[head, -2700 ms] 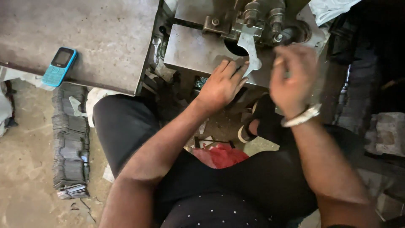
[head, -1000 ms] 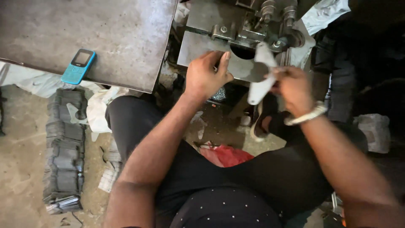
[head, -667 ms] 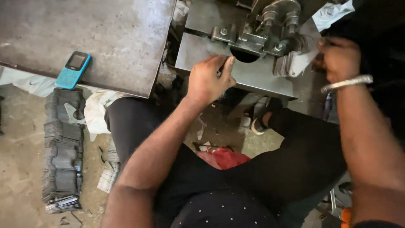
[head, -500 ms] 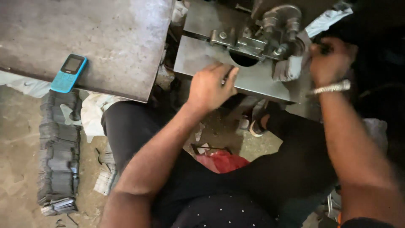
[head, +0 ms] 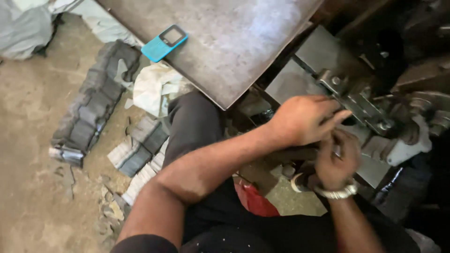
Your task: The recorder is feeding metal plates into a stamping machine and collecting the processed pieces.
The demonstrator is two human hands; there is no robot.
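The grey metal plate [head: 300, 77] at the front of the machine [head: 375, 100] sits right under the person's two hands, tilted across the upper right of the view. The left hand [head: 304, 119] lies flat-ish over the plate's lower edge, its fingers [head: 335, 117] stretched out toward a small bolted bracket [head: 361, 105] and resting against it; they are loosely spread, not wrapped round anything I can make out. The right hand [head: 335, 161] is tucked just beneath the left, touching it, fingers curled in tight. It may be pinching a small part, but the left hand covers the spot and I cannot tell what, if anything, is in there. A silvery bracelet [head: 337, 192] rings that wrist.

Just right of the hands a pale, whitish piece [head: 405, 147] hangs off the machine, near its dark rollers.

To the left, a big scuffed metal surface [head: 225, 42] slants across the top of the view, and a bright blue phone [head: 164, 42] with a small dark screen lies near its edge, well apart from the hands.

Below that edge is a crumpled white cloth [head: 154, 86], and beside it on the dusty floor [head: 33, 140] a long dark stack of flat pieces [head: 91, 107], with smaller grey bundles [head: 136, 152] just next to it. Something red [head: 253, 199] shows between the person's dark-clothed legs, under the forearms.
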